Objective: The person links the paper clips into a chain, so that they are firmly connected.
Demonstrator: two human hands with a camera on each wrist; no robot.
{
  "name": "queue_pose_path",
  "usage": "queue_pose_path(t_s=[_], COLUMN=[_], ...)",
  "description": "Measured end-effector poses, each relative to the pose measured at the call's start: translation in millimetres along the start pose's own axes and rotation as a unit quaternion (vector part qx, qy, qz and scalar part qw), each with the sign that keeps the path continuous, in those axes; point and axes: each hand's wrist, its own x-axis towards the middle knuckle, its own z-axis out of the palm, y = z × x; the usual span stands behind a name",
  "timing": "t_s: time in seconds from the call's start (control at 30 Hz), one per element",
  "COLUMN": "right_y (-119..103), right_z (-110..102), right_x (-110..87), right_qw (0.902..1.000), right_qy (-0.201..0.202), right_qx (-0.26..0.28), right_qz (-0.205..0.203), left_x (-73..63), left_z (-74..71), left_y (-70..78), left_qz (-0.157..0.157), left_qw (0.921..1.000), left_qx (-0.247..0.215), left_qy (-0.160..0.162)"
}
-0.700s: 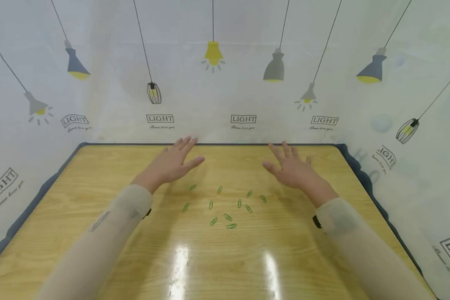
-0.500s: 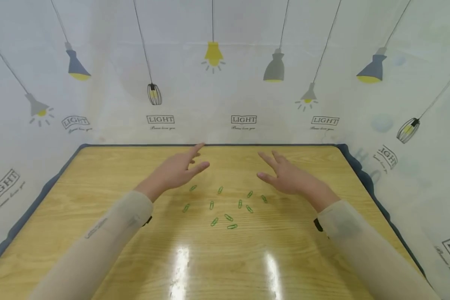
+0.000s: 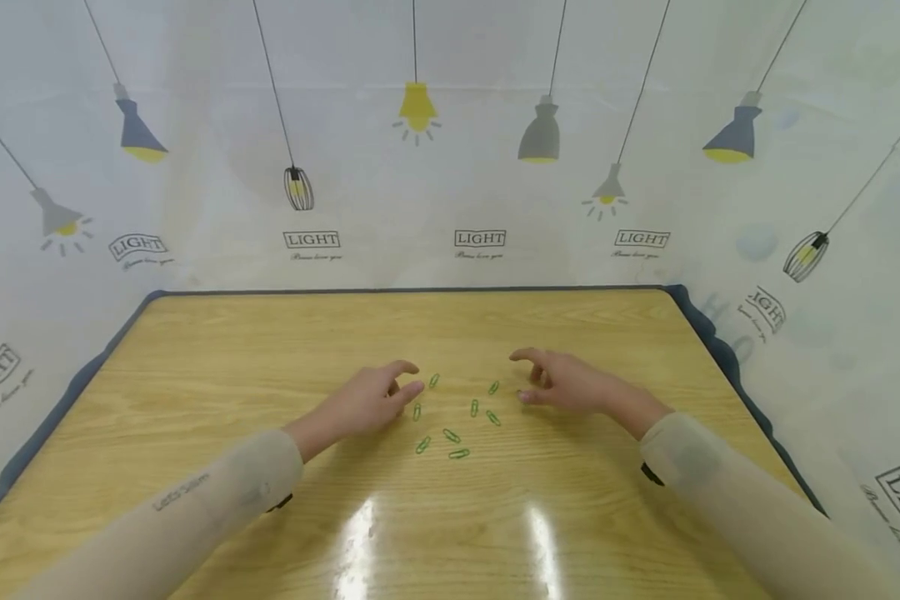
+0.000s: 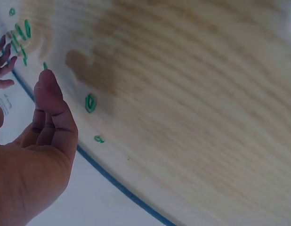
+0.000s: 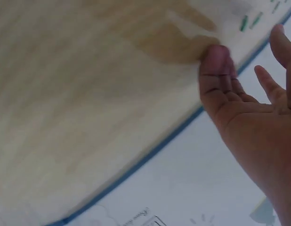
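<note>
Several green paper clips [image 3: 451, 435] lie scattered over the middle of the wooden table [image 3: 450, 525]. At the left side of the scatter is my left hand [image 3: 363, 402], fingers loosely bent and nothing held, its thumb and index tips pointing at the clips. In the left wrist view, a paper clip [image 4: 90, 102] and a smaller-looking one [image 4: 99, 139] lie on the table beside this hand; the head view has them hidden behind it. My right hand [image 3: 570, 383] faces it from the right, index finger and thumb apart, other fingers curled in, holding nothing. Its nearest visible paper clip [image 3: 493, 387] lies left of the fingertips.
A pale curtain [image 3: 390, 183] printed with hanging lamps surrounds the table at the back and sides. Dark blue edging [image 3: 420, 290] runs along the table's far rim. Bright light reflections show on the near part of the tabletop.
Both hands have come down and nearer from the far edge, beside the clips, and their spread fingers have bent. The outermost clips are now hidden behind the hands. The head view has shifted slightly.
</note>
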Motion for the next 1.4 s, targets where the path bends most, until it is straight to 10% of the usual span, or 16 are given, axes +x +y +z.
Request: queue_pose_path(t_s=[1.4], right_y=[27], right_z=[18], right_x=[4.5], right_qw=[0.9966], right_qy=[0.044], right_qx=[0.069], right_qz=[-0.012], left_x=[4.8], left_z=[25.2], left_y=[15.1], left_qz=[-0.033], left_qw=[0.9962], left_qx=[0.063], left_qy=[0.052])
